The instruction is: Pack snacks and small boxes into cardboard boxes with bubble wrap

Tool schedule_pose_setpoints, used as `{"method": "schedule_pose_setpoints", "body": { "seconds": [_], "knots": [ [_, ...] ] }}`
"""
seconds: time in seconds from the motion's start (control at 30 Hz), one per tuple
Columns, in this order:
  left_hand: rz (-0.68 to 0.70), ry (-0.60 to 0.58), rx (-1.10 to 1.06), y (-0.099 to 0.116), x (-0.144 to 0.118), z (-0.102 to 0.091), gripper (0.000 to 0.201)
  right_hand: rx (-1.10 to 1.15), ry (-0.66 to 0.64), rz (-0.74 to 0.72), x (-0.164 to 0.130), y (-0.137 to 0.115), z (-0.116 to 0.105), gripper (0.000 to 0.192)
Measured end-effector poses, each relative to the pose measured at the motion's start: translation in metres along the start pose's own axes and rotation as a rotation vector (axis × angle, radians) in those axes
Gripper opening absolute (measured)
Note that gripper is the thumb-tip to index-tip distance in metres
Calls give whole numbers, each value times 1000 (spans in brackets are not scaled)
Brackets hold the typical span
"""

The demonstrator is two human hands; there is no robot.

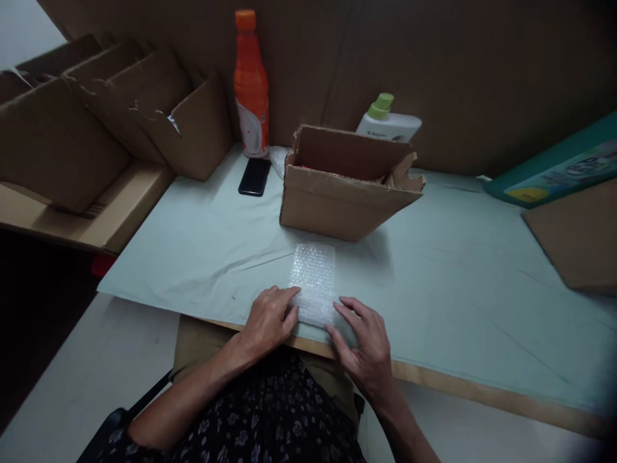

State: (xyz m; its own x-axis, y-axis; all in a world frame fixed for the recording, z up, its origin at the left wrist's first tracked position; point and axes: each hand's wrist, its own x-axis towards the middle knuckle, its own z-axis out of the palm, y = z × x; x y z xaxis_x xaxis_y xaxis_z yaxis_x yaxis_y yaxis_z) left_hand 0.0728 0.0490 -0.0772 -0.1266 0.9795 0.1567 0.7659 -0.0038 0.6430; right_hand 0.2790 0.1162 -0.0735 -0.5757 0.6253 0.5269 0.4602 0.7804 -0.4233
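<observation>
A strip of clear bubble wrap (pixel 313 278) lies flat on the pale green table cover (pixel 202 244), running from the table's near edge toward an open cardboard box (pixel 337 200). My left hand (pixel 268 320) rests on the strip's near left corner with its fingers curled against it. My right hand (pixel 362 341) lies at the strip's near right corner, fingers spread and touching its edge. Whether something is rolled inside the near end of the wrap is not visible.
Behind the box stand an orange bottle (pixel 250 87) and a white bottle with a green cap (pixel 388 121). A black phone (pixel 254 176) lies near the orange bottle. Folded cardboard boxes (pixel 96 116) are stacked at left. A teal package (pixel 554 172) and a cardboard sheet (pixel 578 238) lie at right.
</observation>
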Motion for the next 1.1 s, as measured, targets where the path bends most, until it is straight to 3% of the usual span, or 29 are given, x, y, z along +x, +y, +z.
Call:
{"method": "schedule_pose_setpoints", "body": {
  "seconds": [0.13, 0.2, 0.3, 0.4, 0.53, 0.7, 0.8, 0.93, 1.0, 1.1],
  "knots": [
    [44, 66, 63, 1, 0, -1, 32, -71, -133, -116, -1, 1, 3, 25],
    [156, 85, 26, 2, -5, -5, 34, -43, -158, -92, 1, 2, 5, 22],
    [286, 18, -68, 0, -12, -11, 36, 95, -205, -15, 5, 4, 4, 20],
    [195, -7, -128, -2, -14, -11, 33, 161, -219, 54, 7, 4, 1, 21],
    [58, 40, -35, -6, -1, -5, 32, 40, -64, 28, 8, 3, 1, 29],
    [-29, 69, 39, -7, 13, 0, 34, -71, -159, -81, 8, 3, 10, 29],
    [-129, 144, -194, -4, 4, -3, 43, -36, -142, -24, 11, 8, 16, 22],
    [-492, 223, -788, 8, -15, -8, 62, 198, -143, 263, 12, 8, 13, 24],
    [-633, 173, -1116, 15, -20, -9, 66, 344, -209, 441, 13, 2, 10, 28],
    [-679, 38, -1444, 23, -18, -6, 57, 552, -330, 587, 14, -10, 7, 32]
  ]
}}
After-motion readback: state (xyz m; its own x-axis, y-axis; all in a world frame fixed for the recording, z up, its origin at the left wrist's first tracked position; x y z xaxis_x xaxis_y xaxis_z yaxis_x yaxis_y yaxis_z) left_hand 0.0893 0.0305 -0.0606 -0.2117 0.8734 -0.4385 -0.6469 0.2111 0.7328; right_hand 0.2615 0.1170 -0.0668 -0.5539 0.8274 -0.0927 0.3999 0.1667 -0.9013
